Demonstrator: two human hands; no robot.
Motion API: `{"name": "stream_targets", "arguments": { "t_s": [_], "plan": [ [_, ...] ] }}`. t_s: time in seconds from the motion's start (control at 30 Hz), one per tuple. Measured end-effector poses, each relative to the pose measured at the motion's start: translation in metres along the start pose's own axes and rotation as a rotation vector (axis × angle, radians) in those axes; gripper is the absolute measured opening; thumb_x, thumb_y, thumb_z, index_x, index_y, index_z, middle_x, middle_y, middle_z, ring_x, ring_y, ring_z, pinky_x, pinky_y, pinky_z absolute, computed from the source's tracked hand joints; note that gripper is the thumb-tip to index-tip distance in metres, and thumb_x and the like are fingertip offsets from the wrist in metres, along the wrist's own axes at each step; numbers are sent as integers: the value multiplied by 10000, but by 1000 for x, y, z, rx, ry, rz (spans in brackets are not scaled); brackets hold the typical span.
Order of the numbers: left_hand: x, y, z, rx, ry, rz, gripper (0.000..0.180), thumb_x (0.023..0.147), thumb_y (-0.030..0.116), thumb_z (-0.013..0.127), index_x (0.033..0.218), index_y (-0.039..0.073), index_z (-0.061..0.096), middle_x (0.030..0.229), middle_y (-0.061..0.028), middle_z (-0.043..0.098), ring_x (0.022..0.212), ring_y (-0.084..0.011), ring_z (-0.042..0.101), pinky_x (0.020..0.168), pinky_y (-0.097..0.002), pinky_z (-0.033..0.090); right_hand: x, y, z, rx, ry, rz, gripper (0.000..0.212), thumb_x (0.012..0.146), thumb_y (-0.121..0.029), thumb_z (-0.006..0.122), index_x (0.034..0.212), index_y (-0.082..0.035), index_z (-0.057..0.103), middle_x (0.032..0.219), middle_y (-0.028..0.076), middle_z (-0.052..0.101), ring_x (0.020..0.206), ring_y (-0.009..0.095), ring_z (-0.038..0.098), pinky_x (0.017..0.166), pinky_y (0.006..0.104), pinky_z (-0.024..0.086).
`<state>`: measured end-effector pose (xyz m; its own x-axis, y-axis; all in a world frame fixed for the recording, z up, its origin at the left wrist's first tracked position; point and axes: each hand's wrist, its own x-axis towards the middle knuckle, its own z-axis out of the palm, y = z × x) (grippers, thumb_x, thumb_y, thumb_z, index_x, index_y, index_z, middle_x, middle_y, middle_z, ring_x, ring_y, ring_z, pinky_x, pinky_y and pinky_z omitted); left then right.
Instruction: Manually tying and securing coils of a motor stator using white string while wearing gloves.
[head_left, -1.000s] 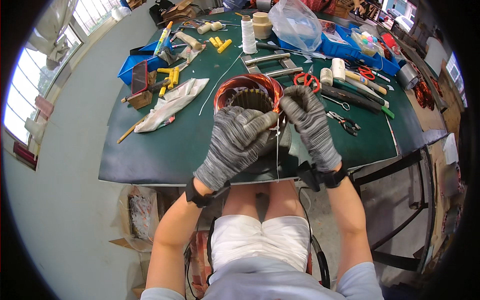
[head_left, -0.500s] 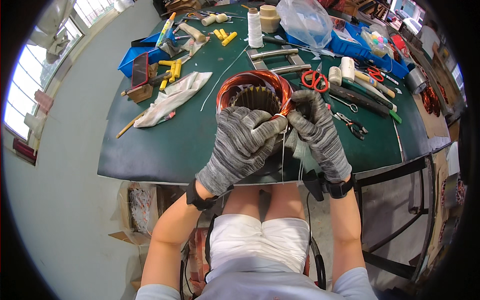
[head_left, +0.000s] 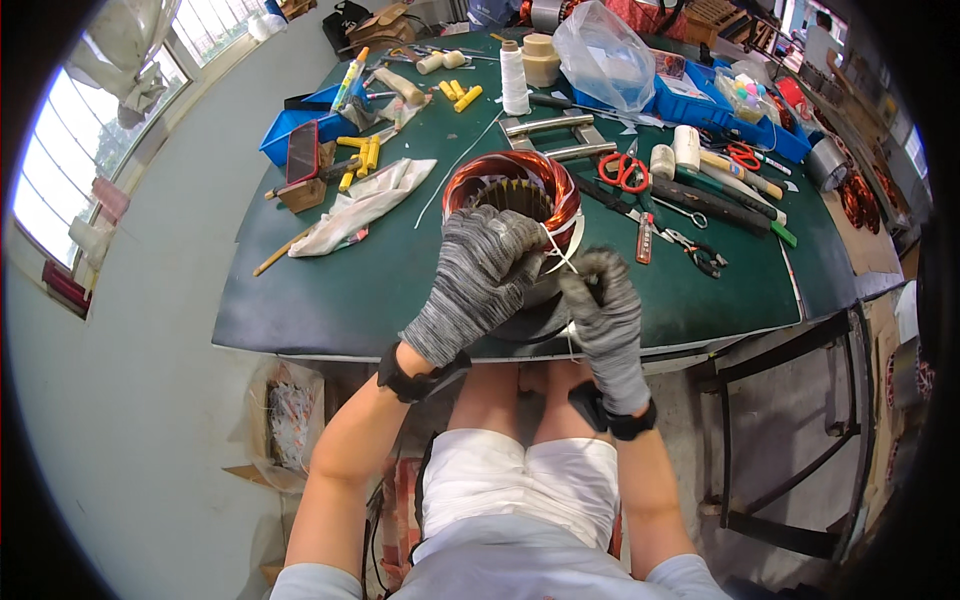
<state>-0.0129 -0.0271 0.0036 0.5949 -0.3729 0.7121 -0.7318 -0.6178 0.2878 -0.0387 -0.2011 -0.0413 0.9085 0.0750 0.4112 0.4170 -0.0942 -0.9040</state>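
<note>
A motor stator (head_left: 568,203) with copper windings around its top stands upright near the table's front edge. My left hand (head_left: 478,268), in a grey knitted glove, rests over its near side with fingers closed at the winding, pinching white cord (head_left: 557,252) there. The cord loops around the copper bundle and runs to my right hand (head_left: 608,315). That hand, gloved alike, is closed on the cord just right of the stator, apart from it. Its fingertips are partly blurred. The stator's lower front is mostly hidden behind my hands.
On the green table (head_left: 330,300), a whitish cloth (head_left: 365,205) lies left, by a propped phone (head_left: 302,153). Right of the stator are red-handled scissors (head_left: 624,172), a red-handled tool (head_left: 645,238), pliers (head_left: 697,254) and mallets (head_left: 687,148). Behind stand a thread spool (head_left: 513,80) and blue bins (head_left: 690,100).
My right hand has moved from the winding down and toward me, drawing the cord out. The red-handled tool is now uncovered. My left hand stays at the winding; the whole view has shifted slightly.
</note>
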Motion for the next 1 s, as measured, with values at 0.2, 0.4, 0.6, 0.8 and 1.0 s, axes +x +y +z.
{"name": "stream_targets", "arguments": {
  "t_s": [0.2, 0.4, 0.6, 0.8, 1.0],
  "plan": [
    [-1, 2, -4, 61, -3, 4, 178, 721, 67, 651, 884, 87, 581, 860, -101, 600, 815, -322, 555, 752, -430, 414, -20, -22, -19, 665, -618, 577, 216, 969, -210, 470, 1110, -70, 556, 814, -24, 542, 650, 47, 472, 604, 188, 413],
    [10, 4, -5, 74, 6, 161, 147, 719, 121, 659, 840, 85, 584, 848, -86, 609, 794, -312, 574, 716, -427, 437, 35, -3, 3, 1361, -325, 280, 215, 956, -261, 497, 1115, -130, 560, 756, -24, 582, 479, 25, 398, 396, 173, 345],
    [-2, -14, -9, -73, 30, 166, 226, 713, 96, 692, 924, 103, 612, 901, -75, 630, 813, -302, 574, 744, -406, 439, 7, -38, -1, 1330, -175, 452, 219, 950, -284, 494, 1090, -123, 539, 706, -58, 480, 526, 21, 392, 435, 158, 323],
    [8, -30, -9, -47, -62, 89, 238, 726, 127, 708, 940, 93, 610, 903, -77, 623, 814, -289, 576, 761, -387, 439, 10, 9, -8, 1135, -340, 432, 287, 937, -299, 516, 1125, -87, 555, 826, -45, 543, 649, 17, 440, 556, 149, 363],
    [13, -13, -16, -474, -191, -290, 386, 736, 204, 705, 1066, 34, 597, 916, -121, 625, 843, -282, 586, 798, -377, 443, 58, -11, -24, 825, -261, 299, 264, 932, -184, 487, 1144, -44, 560, 870, -3, 596, 547, 15, 424, 481, 153, 339]
  ]
}}
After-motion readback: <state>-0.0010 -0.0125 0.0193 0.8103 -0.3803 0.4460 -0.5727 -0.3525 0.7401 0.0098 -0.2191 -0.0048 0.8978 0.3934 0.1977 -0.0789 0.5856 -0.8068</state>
